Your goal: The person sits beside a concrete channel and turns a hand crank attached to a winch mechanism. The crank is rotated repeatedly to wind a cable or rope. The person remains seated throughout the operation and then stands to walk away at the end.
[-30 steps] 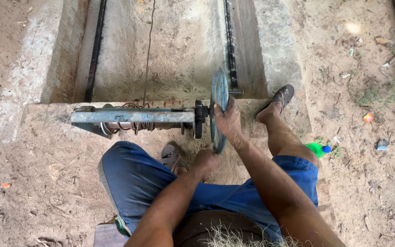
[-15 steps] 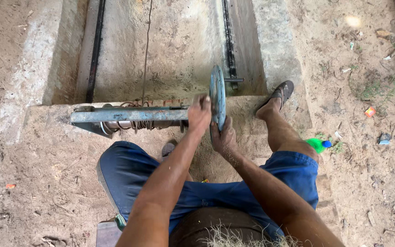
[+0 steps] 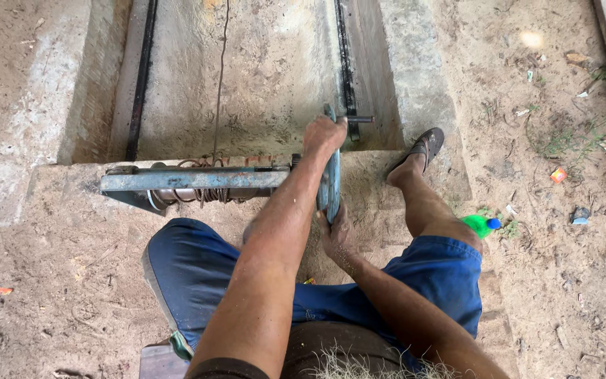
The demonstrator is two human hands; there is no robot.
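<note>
Setting — sandy ground (image 3: pixel 57 295) outdoors, a sunken concrete channel (image 3: pixel 247 77) ahead with dark rails along its walls. Across its near edge we have a metal winch frame (image 3: pixel 191 180), wire coiled beneath it. At the frame's right end stands a blue-grey wheel (image 3: pixel 331 179), edge-on. Our left hand (image 3: pixel 324 135) — fingers clenched over the wheel's top rim. Our right hand (image 3: pixel 336 235) grasps its lower rim. A green bottle (image 3: pixel 480 225) lies by the right knee.

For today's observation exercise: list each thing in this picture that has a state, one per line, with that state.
Hand wheel: upright, gripped at top and bottom.
Left hand: closed on wheel's top.
Right hand: holding wheel's lower rim.
Wire: stretched along the trough.
Winch drum: wound with wire.
Green bottle: lying down, capped.
</note>
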